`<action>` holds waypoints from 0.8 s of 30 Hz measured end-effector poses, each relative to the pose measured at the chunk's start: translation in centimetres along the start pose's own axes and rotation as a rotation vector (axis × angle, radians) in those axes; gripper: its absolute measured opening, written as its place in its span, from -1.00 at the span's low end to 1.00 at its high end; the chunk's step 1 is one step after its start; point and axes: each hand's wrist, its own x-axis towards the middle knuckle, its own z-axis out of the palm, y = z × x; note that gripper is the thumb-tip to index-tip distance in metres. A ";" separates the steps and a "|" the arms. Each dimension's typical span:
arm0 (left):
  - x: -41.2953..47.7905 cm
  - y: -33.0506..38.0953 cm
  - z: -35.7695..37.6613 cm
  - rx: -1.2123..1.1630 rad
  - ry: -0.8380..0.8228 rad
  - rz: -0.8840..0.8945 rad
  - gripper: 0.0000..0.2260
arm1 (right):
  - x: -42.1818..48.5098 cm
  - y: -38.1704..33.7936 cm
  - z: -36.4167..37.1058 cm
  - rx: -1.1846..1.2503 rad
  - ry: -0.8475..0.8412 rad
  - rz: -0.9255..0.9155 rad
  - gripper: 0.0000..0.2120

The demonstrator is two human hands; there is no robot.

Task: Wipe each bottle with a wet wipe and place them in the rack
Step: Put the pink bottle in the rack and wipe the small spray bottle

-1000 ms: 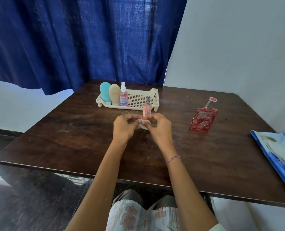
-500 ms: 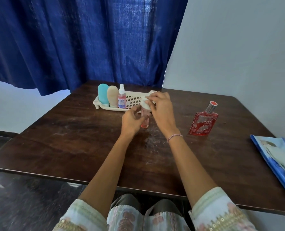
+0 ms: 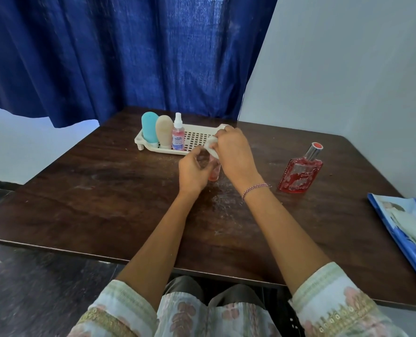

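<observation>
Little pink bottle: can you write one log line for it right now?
step: wiping | left hand: holds small pink bottle | right hand: presses wet wipe on its top | rack: three bottles standing | red perfume bottle: on table

The rack [image 3: 139,142] sits on the table [image 3: 104,190] near its far edge, in front of the curtain [image 3: 129,57]; three bottles stand side by side in the rack's left end: the left bottle [image 3: 149,127], the middle bottle [image 3: 164,132], then the spray bottle [image 3: 178,135]; just in front of the rack's right end, the small bottle [image 3: 214,172] is upright between the left hand [image 3: 192,171] and the right hand [image 3: 236,154]; the wipe [image 3: 210,145] is on its top; the big bottle [image 3: 299,173] stands on the table, well to the right; the packet [image 3: 409,227] lies at the table's right edge, nearer the person; the wall [image 3: 348,69] is behind it.
</observation>
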 end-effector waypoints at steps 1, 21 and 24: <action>-0.1 0.0 0.1 -0.004 0.005 0.013 -0.68 | 0.0 -0.3 0.0 0.029 0.024 0.035 -0.63; -0.5 -0.3 -0.1 -0.074 -0.020 0.134 -0.64 | 2.7 2.6 0.2 0.928 -0.175 0.498 -0.72; -0.4 -0.3 -0.2 -0.067 -0.023 0.136 -0.64 | 2.1 2.8 1.0 1.024 -0.227 0.510 -0.64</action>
